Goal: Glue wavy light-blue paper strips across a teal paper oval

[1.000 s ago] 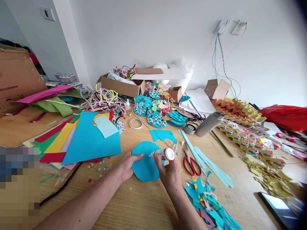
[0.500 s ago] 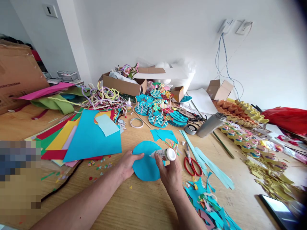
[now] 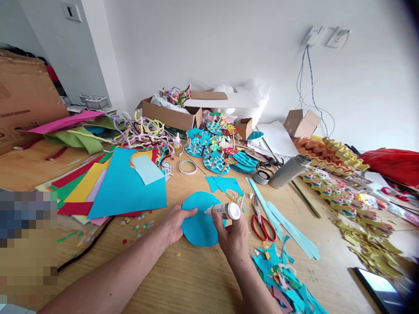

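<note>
Right now your right hand (image 3: 233,239) is closed around a small white glue bottle (image 3: 225,210), held sideways with its nozzle pointing toward your left hand (image 3: 174,224) and its tip just over the blue paper circle (image 3: 198,224). That circle lies flat on the desk (image 3: 196,279) between your two hands. Your left hand is open, with its fingertips resting on the near-left edge of the circle. Just to the right of your right hand lie red-handled scissors (image 3: 263,227), and nearer you on that side sits a heap of paper scraps (image 3: 282,279). Beyond your left hand, a large blue sheet (image 3: 126,189) tops a fan of coloured paper.
</note>
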### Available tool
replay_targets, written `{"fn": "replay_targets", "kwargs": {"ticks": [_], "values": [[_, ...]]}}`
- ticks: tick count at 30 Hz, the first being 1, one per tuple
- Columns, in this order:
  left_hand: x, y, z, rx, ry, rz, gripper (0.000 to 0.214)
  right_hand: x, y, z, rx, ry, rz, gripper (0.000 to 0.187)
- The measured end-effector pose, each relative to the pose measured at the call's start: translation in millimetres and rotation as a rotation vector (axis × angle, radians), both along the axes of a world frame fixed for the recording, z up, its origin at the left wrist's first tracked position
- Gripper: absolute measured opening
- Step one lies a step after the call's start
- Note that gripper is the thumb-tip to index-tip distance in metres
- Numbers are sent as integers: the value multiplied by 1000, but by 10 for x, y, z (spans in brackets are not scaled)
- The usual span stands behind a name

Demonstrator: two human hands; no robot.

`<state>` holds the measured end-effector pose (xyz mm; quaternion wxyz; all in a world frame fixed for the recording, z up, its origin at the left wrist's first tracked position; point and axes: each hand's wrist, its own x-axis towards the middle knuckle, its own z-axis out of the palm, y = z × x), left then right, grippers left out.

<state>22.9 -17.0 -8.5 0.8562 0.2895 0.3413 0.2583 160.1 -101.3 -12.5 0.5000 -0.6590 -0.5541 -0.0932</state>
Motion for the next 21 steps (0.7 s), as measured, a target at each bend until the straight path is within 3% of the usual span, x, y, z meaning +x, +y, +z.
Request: {"fn": "replay_targets", "kwargs": {"ticks": [21], "values": [[6, 18, -25, -9, -20, -14, 43, -6, -4, 17, -14, 16, 5, 20]]}}
